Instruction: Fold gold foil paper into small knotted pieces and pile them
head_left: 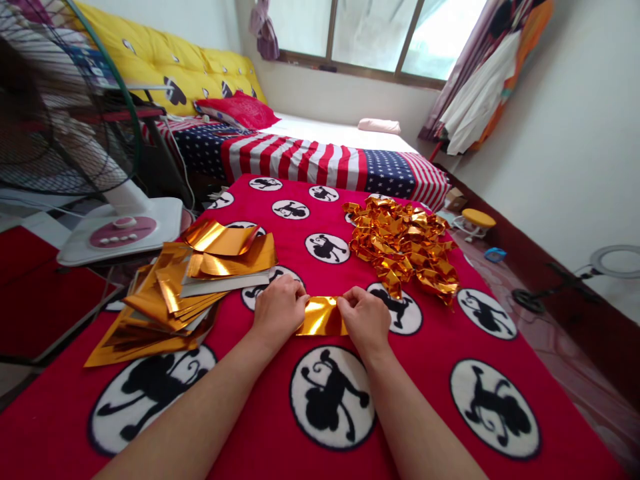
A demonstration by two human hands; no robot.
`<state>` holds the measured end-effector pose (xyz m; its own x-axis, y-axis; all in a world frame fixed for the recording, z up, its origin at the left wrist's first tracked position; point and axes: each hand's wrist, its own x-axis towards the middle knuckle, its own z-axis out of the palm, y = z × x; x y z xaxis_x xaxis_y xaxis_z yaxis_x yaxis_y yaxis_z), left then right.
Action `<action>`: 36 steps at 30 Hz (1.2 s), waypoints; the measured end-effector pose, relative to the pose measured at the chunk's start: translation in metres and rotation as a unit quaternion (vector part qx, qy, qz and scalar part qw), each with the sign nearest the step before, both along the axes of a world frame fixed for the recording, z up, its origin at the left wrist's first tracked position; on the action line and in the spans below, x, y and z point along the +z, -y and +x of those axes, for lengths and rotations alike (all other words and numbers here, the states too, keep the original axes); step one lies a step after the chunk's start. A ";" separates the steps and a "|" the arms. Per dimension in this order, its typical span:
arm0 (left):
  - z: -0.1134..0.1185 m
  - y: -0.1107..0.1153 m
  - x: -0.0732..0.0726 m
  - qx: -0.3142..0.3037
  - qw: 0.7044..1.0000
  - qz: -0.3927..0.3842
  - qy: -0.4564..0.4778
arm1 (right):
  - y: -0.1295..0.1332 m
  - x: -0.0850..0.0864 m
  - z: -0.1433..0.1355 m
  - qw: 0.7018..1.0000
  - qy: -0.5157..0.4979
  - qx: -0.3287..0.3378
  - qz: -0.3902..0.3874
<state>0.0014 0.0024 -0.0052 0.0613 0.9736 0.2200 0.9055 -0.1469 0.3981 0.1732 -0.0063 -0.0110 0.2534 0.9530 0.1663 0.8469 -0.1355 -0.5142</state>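
Between my two hands is a shiny gold foil paper sheet [323,316], a small flat rectangle low over the red cloth. My left hand [281,303] pinches its left end with thumb and fingers. At the right end, my right hand [367,313] has closed its fingers on the upper corner. To the left lies a loose stack of gold foil sheets [173,293], some showing a grey side, with a curled sheet on top. Beyond my right hand is a heap of folded gold foil pieces [403,243].
A red cloth with monkey prints [410,400] covers the table. A white-based fan [125,230] stands close at the left edge. Behind the table is a bed with a flag-patterned cover [300,157]. On the right floor are a yellow stool [479,217] and a ring-light stand [565,277].
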 end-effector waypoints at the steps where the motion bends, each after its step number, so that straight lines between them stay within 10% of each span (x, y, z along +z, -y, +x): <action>1: 0.000 0.000 -0.001 0.000 1.000 -0.006 0.002 | 0.000 0.001 -0.001 1.000 0.009 -0.003 -0.011; 36: 0.007 0.001 -0.004 -0.054 0.998 -0.025 0.037 | -0.008 0.004 -0.023 0.991 0.122 0.044 -0.013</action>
<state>0.0083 0.0014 -0.0088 0.1513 0.9720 0.1796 0.8529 -0.2202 0.4734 0.1507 0.0013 -0.0073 0.1247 0.9744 0.1873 0.9548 -0.0665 -0.2897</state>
